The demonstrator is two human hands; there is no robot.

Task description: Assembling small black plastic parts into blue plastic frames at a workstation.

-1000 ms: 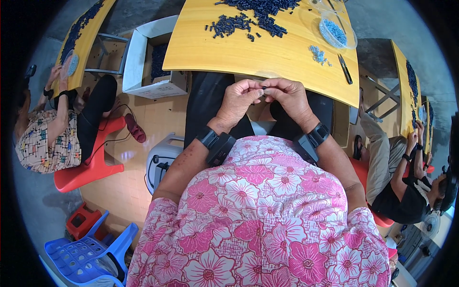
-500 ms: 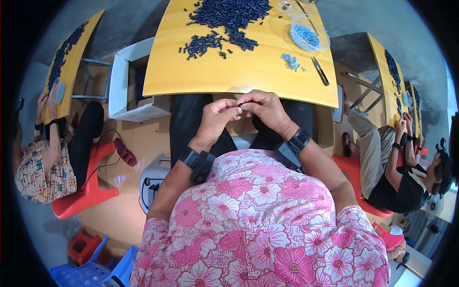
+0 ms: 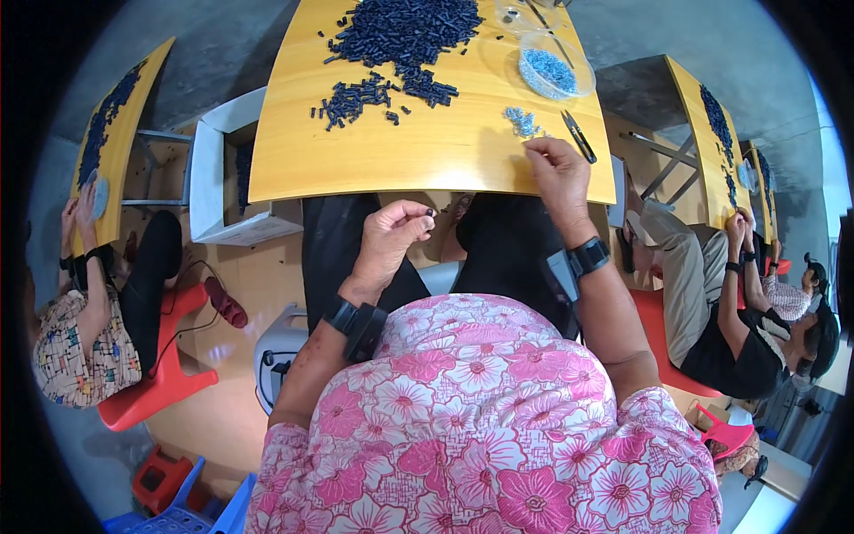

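My left hand point(image 3: 391, 236) is in front of the table's near edge, above my lap. Its thumb and forefinger pinch a small black tube-shaped piece point(image 3: 430, 213), whose end pokes out. Over the right part of the yellow table point(image 3: 463, 165) reaches my right hand point(image 3: 562, 178), thumb and fingertips drawn together. Anything between those fingertips is too small to make out. Just beyond them lies a little heap of tiny light-blue pieces point(image 3: 522, 122). Beside the heap rests a pair of black-handled snips point(image 3: 578, 136).
A large pile of black tube pieces point(image 3: 400, 36) covers the table's far part. A clear round tub point(image 3: 583, 82) holds more light-blue pieces. A white carton point(image 3: 209, 169) stands left of the table. People sit at tables on both sides, one in a patterned shirt point(image 3: 80, 347).
My hands, together at the small black piece before, have parted. The right one has moved right and forward to the light-blue heap; the left keeps the piece. The view has shifted slightly.
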